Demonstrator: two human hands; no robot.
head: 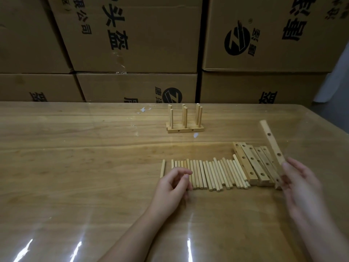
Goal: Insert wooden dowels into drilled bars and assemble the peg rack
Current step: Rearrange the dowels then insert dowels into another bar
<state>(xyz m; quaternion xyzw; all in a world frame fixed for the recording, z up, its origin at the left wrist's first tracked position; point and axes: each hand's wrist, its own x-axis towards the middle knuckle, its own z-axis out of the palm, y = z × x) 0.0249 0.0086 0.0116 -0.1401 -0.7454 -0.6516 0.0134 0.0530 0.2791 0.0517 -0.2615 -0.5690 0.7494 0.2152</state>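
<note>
From the head view, a fresh rack is just being started. The right hand (300, 183) grasps a drilled bar (271, 143) by its near end and holds it tilted up off the table, above the right edge of the stack of bars (253, 164); the hand is blurred, so how the fingers wrap is unclear. The left hand (173, 184) is curled over the left end of the row of dowels (217, 174) - whether it has already pinched one I cannot tell. One stray dowel (162, 168) lies just apart, to the left of the row.

Far across the table (75, 167) stands a finished rack (186, 128), its pegs upright in pairs, so I judge one unit done and the second at its opening step. The next move calls for lifting a single dowel and lining its tip squarely with one of the bar's holes - a snug fit, likely needing a firm push.

The dowels are pale, smooth, round sticks of even length; the bars are flat, square-edged strips with round holes along their faces. The tabletop is grained wood under a glossy clear sheet that throws glare. Printed cardboard boxes (132, 35) are stacked behind.
</note>
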